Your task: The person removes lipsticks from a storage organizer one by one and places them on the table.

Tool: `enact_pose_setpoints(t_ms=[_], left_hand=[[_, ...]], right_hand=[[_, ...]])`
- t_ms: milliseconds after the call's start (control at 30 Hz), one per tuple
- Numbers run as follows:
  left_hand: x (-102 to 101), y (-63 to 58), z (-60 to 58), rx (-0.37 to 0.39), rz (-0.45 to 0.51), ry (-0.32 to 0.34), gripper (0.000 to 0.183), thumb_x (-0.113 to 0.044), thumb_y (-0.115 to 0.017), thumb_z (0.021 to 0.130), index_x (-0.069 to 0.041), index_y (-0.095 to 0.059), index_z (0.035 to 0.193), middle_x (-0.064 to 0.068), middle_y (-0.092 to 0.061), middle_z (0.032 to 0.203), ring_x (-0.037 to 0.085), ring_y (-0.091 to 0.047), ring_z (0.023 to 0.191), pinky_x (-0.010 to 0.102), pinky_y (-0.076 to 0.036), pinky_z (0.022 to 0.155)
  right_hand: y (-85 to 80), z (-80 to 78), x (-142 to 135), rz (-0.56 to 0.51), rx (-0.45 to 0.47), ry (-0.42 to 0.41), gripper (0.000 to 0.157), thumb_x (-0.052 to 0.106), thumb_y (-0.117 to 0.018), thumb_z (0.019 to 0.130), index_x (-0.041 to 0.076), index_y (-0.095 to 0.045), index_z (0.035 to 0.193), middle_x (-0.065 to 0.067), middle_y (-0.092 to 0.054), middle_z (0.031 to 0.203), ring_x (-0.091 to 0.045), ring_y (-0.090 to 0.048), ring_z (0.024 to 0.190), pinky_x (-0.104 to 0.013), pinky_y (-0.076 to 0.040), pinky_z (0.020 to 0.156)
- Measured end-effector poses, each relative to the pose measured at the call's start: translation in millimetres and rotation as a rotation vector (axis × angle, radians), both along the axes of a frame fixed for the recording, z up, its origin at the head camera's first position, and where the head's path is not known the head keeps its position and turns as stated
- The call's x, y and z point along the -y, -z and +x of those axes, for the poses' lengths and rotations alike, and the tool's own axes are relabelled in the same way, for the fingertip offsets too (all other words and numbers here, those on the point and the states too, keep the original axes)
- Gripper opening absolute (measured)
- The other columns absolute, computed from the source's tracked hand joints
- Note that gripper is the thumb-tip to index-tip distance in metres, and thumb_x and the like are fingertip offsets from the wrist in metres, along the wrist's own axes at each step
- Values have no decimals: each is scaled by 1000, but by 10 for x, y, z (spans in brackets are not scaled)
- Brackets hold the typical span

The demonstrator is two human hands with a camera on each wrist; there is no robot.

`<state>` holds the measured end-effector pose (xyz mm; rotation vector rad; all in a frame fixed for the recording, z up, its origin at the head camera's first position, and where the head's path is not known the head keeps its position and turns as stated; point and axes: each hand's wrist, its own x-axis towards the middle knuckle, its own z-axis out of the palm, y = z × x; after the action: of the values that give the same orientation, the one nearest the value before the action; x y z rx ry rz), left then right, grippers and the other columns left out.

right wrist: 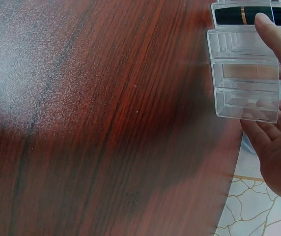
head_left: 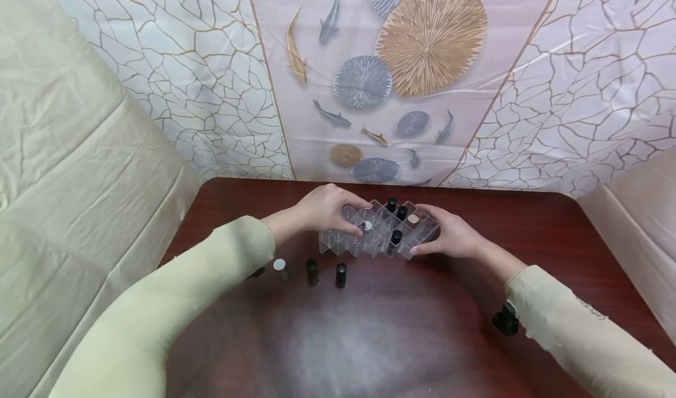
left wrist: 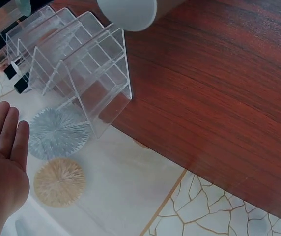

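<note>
A clear plastic lipstick organizer (head_left: 377, 245) with slanted compartments stands toward the back of the table. My right hand (head_left: 451, 232) holds its right end, thumb at the front and fingers behind. At the left half, my left hand (head_left: 330, 210) is spread over the organizer. Its thumb lies close to a white-topped tube (head_left: 367, 226) in a compartment; whether they touch I cannot tell. Several black-capped tubes and a peach-capped tube (head_left: 413, 219) sit in the right half. A black lipstick (right wrist: 243, 15) with a gold band shows near my right thumb.
In front of the organizer, a white-capped tube (head_left: 280, 265) and two dark tubes, a left one (head_left: 312, 272) and a right one (head_left: 341, 275), stand on the dark red wooden table (head_left: 391, 339). A patterned curtain (head_left: 364, 140) hangs right behind the table's back edge.
</note>
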<state>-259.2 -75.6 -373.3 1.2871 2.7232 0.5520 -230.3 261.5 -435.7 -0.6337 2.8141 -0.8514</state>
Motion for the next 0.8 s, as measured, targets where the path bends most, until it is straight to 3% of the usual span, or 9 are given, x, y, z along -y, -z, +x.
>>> enact_pose_setpoints(t_ms=[333,600,800], left_hand=[[-30,78,-98,-4,-17,24,59,-41,-91,86,-20,-74,139,-4,-77,129,15,-74,116,37,-58,97],[-60,115,-150,14,-71,44,65,-43,-90,86,-19,-71,144,-4,-75,134,19,-73,117,38,-57,99],[-80,140,-165,19,-58,59,60,-41,-90,87,-18,-74,140,-3,-75,134,20,-74,115,38,-57,98]], right_hand=[[7,13,5,-10,-10,6,108,43,-98,76,-3,-44,157,-24,-62,142,-42,-59,131,-61,-45,111],[-5,16,6,-1,9,14,108,42,-98,77,-2,-43,158,-25,-59,146,-43,-57,133,-62,-45,112],[-12,22,16,1,3,19,108,42,-98,76,-2,-44,158,-26,-59,147,-43,-57,133,-61,-45,111]])
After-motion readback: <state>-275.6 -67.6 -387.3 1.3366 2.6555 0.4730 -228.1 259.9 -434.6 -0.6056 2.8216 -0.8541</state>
